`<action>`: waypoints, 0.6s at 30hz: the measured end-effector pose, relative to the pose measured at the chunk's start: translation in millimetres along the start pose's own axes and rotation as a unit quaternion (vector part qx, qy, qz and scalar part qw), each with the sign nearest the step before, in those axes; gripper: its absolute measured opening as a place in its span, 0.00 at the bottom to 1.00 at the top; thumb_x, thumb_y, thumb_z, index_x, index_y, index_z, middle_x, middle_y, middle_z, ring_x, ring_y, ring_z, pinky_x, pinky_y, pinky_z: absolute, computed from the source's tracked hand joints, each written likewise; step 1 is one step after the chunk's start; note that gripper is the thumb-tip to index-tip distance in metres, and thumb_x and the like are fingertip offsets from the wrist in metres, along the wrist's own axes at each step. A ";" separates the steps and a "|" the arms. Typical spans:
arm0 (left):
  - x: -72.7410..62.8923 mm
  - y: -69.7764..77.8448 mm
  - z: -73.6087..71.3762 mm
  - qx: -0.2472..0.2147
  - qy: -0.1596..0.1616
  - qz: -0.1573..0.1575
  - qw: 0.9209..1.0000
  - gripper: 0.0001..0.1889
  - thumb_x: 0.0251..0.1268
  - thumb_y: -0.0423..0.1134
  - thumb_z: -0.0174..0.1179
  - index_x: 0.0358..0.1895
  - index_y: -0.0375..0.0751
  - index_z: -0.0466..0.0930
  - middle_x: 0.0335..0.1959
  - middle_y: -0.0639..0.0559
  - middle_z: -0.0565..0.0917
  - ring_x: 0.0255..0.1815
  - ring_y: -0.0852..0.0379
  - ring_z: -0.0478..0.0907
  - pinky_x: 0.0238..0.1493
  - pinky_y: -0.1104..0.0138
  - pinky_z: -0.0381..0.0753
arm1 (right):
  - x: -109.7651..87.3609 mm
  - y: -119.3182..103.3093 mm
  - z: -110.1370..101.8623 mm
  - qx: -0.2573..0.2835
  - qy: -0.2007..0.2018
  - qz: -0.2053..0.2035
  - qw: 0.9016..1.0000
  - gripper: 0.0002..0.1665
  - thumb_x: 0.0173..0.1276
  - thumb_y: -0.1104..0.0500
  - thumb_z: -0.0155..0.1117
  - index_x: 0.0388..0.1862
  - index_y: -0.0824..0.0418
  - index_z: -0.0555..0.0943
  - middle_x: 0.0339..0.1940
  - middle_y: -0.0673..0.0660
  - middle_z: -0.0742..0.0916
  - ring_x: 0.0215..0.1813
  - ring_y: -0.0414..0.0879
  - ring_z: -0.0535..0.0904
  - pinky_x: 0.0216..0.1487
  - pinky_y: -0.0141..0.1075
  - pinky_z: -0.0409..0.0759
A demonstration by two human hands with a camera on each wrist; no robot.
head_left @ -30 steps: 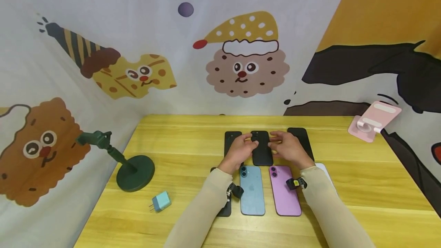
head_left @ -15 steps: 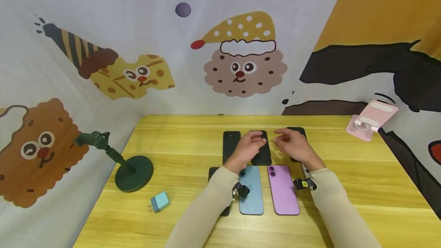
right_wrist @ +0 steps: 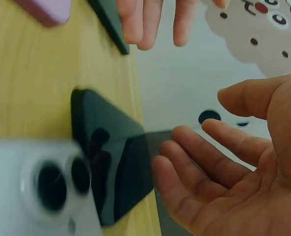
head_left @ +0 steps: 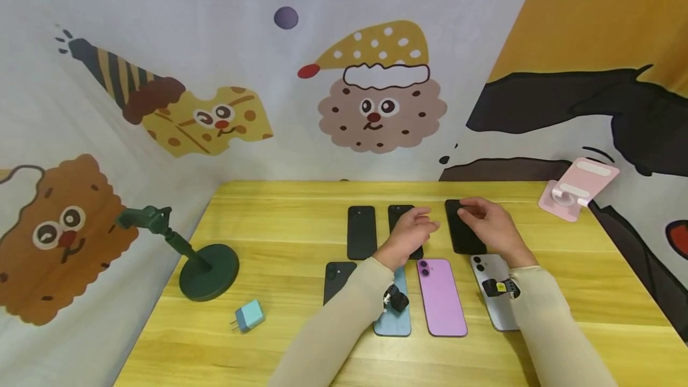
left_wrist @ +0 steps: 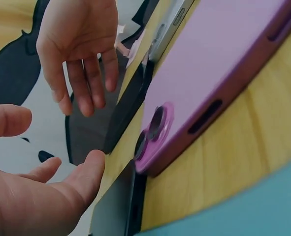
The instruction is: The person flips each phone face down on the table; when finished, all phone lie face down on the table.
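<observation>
In the head view my left hand [head_left: 407, 237] hovers over the middle black phone [head_left: 399, 214] of the back row and covers part of it. Its fingers are parted and hold nothing. My right hand [head_left: 495, 229] is above the glossy right-hand black phone [head_left: 463, 235], hiding its far right corner. Between the fingers of the right hand [right_wrist: 263, 172] there is nothing in the right wrist view. Nearer lie a light blue phone [head_left: 395, 321], partly under my left forearm, a pink-purple phone [head_left: 442, 297] and a silver-white phone [head_left: 495, 303] beneath my right wrist.
A third black phone [head_left: 362, 233] lies at the back left, with a dark phone [head_left: 338, 276] in front of it. On the left stand a green folding stand [head_left: 209, 270] and a blue charger plug [head_left: 250, 315]. A pink phone stand [head_left: 577, 190] is far right.
Both hands have left the middle black phone's sides and shifted right. My right hand is now over the right-hand black phone; the left trails over the middle one. The phones stay put.
</observation>
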State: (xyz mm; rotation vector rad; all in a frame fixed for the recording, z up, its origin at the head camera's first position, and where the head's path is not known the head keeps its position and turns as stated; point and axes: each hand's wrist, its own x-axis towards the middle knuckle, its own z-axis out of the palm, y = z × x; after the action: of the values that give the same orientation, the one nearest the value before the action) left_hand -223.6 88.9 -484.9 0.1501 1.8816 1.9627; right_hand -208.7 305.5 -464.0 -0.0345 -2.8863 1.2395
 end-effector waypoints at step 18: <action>4.3 -4.4 24.6 -0.034 -0.055 -0.072 0.995 0.36 0.72 0.42 0.68 0.80 0.41 0.66 0.64 0.44 0.83 0.70 0.37 0.80 0.74 0.45 0.75 | 1.7 29.0 -8.6 0.024 -0.061 0.072 0.995 0.49 0.82 0.36 0.54 0.85 0.68 0.57 0.78 0.79 0.69 0.76 0.75 0.68 0.71 0.67 0.74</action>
State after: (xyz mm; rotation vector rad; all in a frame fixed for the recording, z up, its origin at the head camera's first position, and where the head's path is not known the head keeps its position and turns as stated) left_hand -217.7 113.4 -488.1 0.0986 1.7060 1.8796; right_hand -209.7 331.8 -479.2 -0.1768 -3.0034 1.3784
